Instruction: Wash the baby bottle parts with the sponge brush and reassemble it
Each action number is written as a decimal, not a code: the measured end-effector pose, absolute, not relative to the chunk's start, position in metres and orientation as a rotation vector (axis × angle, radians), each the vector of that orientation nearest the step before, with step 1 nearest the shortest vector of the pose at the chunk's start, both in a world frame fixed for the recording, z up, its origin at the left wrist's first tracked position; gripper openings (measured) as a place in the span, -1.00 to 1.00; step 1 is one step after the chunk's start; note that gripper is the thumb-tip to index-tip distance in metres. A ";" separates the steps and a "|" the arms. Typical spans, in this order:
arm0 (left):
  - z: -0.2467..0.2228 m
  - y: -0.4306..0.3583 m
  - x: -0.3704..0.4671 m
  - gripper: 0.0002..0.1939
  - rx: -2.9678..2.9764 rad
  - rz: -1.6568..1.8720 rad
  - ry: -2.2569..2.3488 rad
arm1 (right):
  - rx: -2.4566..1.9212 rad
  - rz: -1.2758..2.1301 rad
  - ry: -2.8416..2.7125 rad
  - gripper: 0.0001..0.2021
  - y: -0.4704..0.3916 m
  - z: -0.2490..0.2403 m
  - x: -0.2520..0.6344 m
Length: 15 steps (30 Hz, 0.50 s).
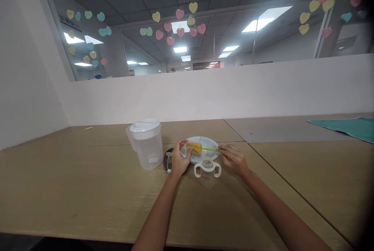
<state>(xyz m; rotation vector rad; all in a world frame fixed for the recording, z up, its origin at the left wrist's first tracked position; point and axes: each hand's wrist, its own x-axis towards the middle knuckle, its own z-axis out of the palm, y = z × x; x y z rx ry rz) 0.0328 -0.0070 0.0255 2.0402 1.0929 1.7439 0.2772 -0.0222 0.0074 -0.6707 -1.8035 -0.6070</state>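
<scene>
A bottle brush with a yellow sponge head and a thin green handle lies level between my hands, above a white bowl. The fingers of my left hand are closed at the sponge end; the exact contact is partly hidden. My right hand pinches the far end of the green handle. Just below the brush, a clear baby bottle with two white side handles stands upright on the table, its top uncovered. Beside my left hand, a round metal dish holds a white straw-like part, partly covered by the hand.
A clear pitcher with a white lid stands left of my left hand. A teal cloth lies at the far right. Behind the wooden table rises a white wall with a window above it.
</scene>
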 end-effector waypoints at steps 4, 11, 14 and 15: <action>0.027 -0.003 0.032 -0.58 1.790 1.830 0.956 | -0.656 -0.558 -1.737 -0.74 -0.025 0.011 0.273; 0.033 -0.004 0.035 -0.58 1.518 1.715 0.944 | -0.618 -0.514 -1.720 -0.75 -0.031 0.014 0.267; 0.030 -0.005 0.038 -0.58 1.612 1.675 0.989 | -0.631 -0.538 -1.747 -0.74 -0.030 0.011 0.267; 0.029 -0.004 0.038 -0.58 1.637 1.676 0.998 | -0.634 -0.544 -1.754 -0.73 -0.030 0.010 0.267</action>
